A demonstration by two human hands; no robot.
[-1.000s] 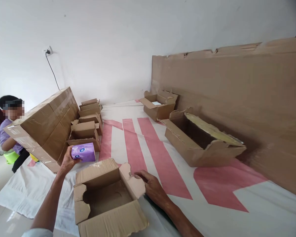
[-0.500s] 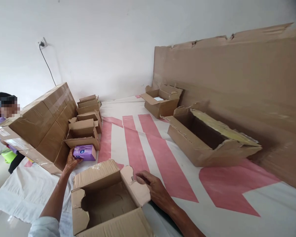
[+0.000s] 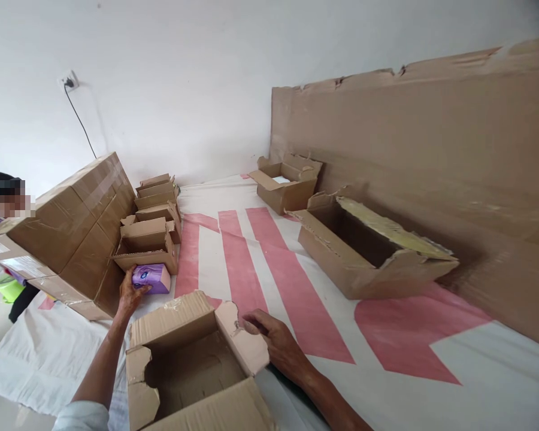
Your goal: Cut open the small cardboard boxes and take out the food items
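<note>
My left hand is closed on the left end of a purple soft pack, which looks like a tissue pack with a pinkish end. The pack lies beside the nearest box of the row at the left. In front of me stands an open cardboard box, its flaps spread and its visible inside bare. At its right flap is my right hand, fingers curled by the torn flap edge. Part of that hand is hidden behind the flap.
Stacked sealed cartons stand left, near a person. Open boxes sit at right: a long one and a smaller one with something white inside. A tall cardboard sheet borders a red-and-white cloth.
The view has shifted slightly, moving the scene a little to the left. The purple pack has turned slightly in my left hand. My right hand stays at the flap.
</note>
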